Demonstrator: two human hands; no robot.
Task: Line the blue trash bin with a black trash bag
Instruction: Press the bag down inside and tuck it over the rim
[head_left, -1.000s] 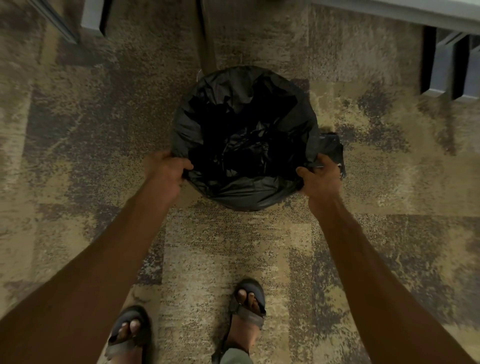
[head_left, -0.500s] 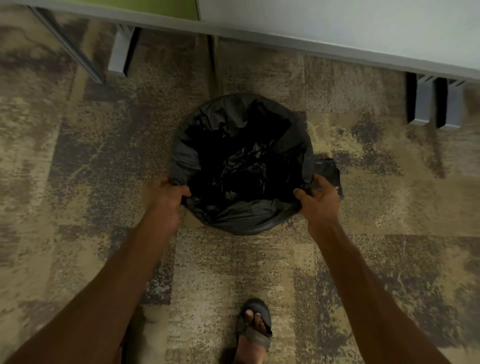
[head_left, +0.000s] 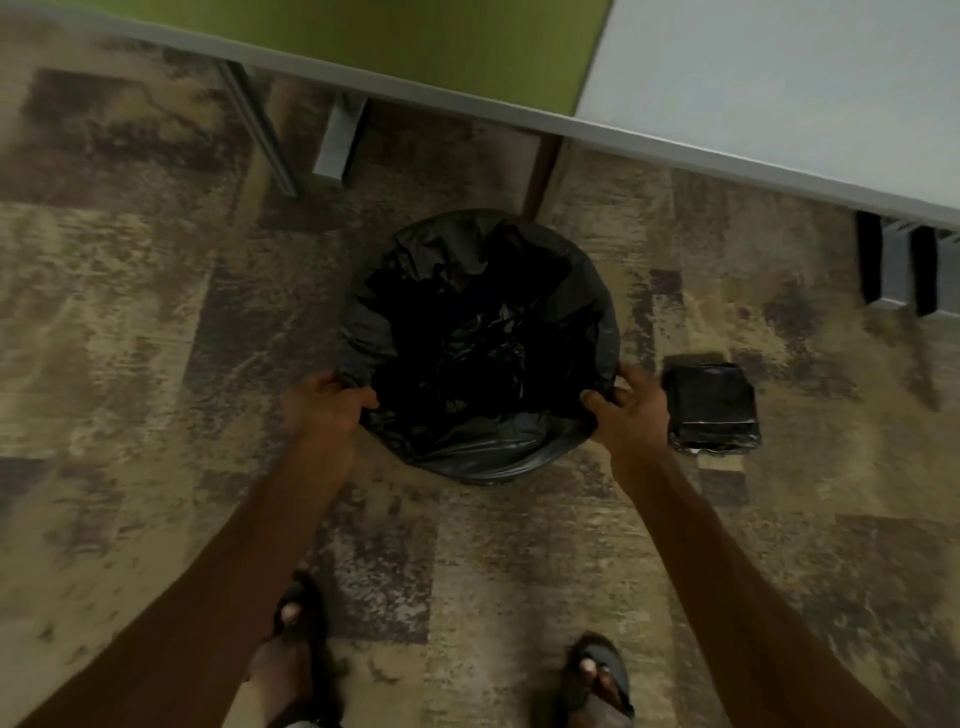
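Left hand (head_left: 324, 410) fingers (head_left: 358, 401) curled shut over the black trash bag (head_left: 582, 291) at the bin's 8 o'clock rim: thumb hooked inside the opening, the rest wrapped on the outside. Right hand (head_left: 631, 410) mirrors it at 4 o'clock, thumb over the rim edge into the opening, other fingers spread down the outer side, pinching the bag film. Both hands clamped on the bag and the rim under it.

Bag mouth is folded over the whole rim; film runs around the full circle and drapes down the outside, most visible as a glossy fold at 6 o'clock between the two hands. Inside the bin there is only crumpled, slack bag film; the bottom is too dark to read. The bin's own wall is fully covered from this angle, so its blue colour does not show.

Bin stands upright on the patterned carpet (head_left: 156, 338), between the hands and straight ahead of the person's feet. Sandalled left foot (head_left: 293, 618) at 7 o'clock from the bin, right foot (head_left: 597, 670) at 5 o'clock, both well apart from it.

A flat folded black plastic packet (head_left: 711, 408) lies on the carpet at 3 o'clock from the bin, just beside the right hand, not touching it.

At 12 o'clock, a table (head_left: 779, 88) with a pale top and a green panel (head_left: 415, 47) overhangs the carpet; grey metal legs (head_left: 337, 140) come down at 11 o'clock, near the bin, not touching it.
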